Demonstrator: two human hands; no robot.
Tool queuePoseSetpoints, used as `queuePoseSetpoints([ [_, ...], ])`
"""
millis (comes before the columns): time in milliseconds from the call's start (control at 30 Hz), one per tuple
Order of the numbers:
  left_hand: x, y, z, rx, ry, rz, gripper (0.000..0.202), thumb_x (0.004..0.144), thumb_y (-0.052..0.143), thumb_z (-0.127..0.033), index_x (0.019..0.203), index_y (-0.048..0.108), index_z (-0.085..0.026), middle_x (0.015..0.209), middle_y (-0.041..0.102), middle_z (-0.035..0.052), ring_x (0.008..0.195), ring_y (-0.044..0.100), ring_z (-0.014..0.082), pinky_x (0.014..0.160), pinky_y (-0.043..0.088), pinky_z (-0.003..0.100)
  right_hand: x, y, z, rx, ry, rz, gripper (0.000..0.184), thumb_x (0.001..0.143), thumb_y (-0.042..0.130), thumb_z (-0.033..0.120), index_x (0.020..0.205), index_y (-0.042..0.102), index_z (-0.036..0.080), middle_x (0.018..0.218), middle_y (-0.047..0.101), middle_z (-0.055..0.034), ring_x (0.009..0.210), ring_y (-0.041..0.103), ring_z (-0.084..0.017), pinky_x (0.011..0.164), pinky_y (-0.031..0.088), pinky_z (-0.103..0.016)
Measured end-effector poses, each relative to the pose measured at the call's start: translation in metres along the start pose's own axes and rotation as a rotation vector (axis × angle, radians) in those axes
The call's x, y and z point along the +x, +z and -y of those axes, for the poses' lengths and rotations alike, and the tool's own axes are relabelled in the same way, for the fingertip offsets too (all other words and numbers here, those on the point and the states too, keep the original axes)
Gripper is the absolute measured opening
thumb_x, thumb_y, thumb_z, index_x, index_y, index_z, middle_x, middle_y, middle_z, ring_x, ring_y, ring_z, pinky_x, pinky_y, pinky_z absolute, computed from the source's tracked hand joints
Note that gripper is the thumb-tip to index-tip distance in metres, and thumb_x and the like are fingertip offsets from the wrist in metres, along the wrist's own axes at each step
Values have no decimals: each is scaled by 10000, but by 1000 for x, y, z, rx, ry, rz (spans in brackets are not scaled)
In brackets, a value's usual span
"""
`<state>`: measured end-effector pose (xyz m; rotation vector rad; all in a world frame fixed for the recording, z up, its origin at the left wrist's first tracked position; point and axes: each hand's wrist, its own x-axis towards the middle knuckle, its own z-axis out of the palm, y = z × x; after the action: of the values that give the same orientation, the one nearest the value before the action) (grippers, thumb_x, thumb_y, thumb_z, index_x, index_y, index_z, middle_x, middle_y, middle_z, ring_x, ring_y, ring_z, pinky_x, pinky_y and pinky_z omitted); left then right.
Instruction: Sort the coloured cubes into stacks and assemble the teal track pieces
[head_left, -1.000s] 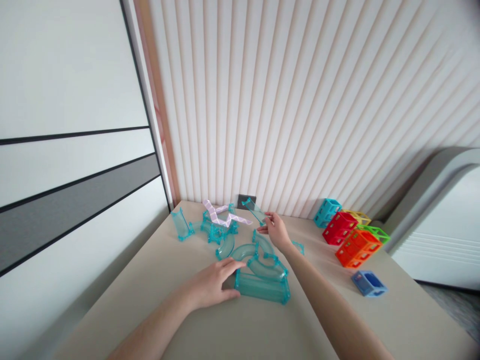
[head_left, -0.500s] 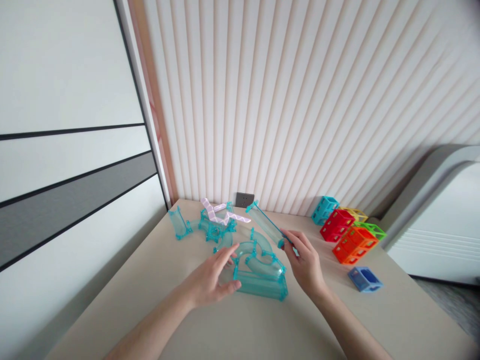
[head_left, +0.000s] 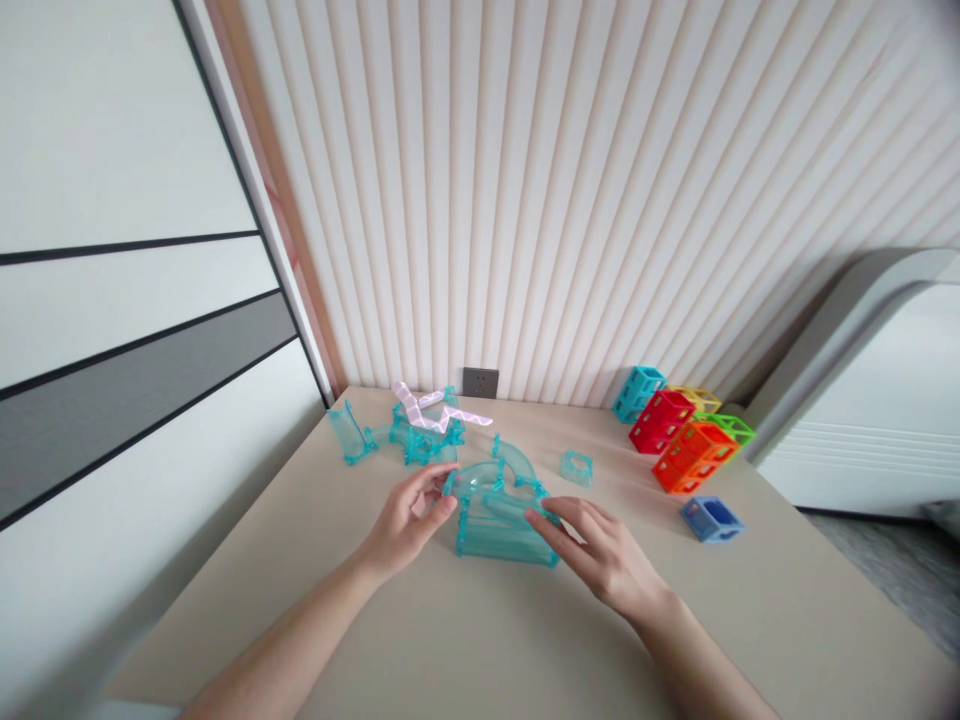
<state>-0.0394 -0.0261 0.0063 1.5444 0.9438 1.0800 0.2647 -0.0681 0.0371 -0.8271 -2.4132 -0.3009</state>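
Note:
A straight, see-through teal track piece (head_left: 504,503) spans the space between my two hands, lying crosswise. My left hand (head_left: 409,522) has thumb and fingers closed on its left end. At the right end, my right hand (head_left: 596,548) pinches it with thumb and fingertips. Just beneath and in front is another straight teal trough (head_left: 506,546) resting on the table. Curved teal track pieces (head_left: 517,460) lie behind the hands, partly covered by the held piece. Whether the held piece touches the trough below, I cannot tell.
A small teal square frame (head_left: 576,468) sits to the right on the table (head_left: 390,640). More teal pieces (head_left: 420,440) and pink zigzag strips (head_left: 424,415) are at the back left. Coloured open-sided blocks (head_left: 694,455) stand at the right, near a blue block (head_left: 712,519).
The right hand has lowered the straight track piece and turned it level, towards me. My left hand, earlier open, has closed on its other end. The view has shifted slightly.

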Motion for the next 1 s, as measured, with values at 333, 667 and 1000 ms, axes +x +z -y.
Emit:
queuePoseSetpoints([
  [333,-3,3,-4,-50,31,74,569,796,778,-445,1263,573,-192,1257,662,129,1101,613,240,999,484,371,-27,14,0,254,225,-45,472,982,547,227,1442,447,259,1380,519,-172,1261,572,-264,987,551,-390],
  [667,-3,-1,-8,449,106,189,442,816,744,-395,1206,590,-253,1211,679,44,1096,612,227,999,457,364,-28,10,-11,436,328,62,435,942,599,266,1363,499,225,1260,568,-157,1169,594,-272,1002,519,-418],
  [1000,-1,-6,-3,460,72,283,464,813,759,-373,1220,564,-266,1194,684,17,1080,630,199,992,468,326,-27,9,-11,521,377,169,491,927,620,276,1395,477,234,1290,552,-144,1188,577,-258,1040,478,-404],
])
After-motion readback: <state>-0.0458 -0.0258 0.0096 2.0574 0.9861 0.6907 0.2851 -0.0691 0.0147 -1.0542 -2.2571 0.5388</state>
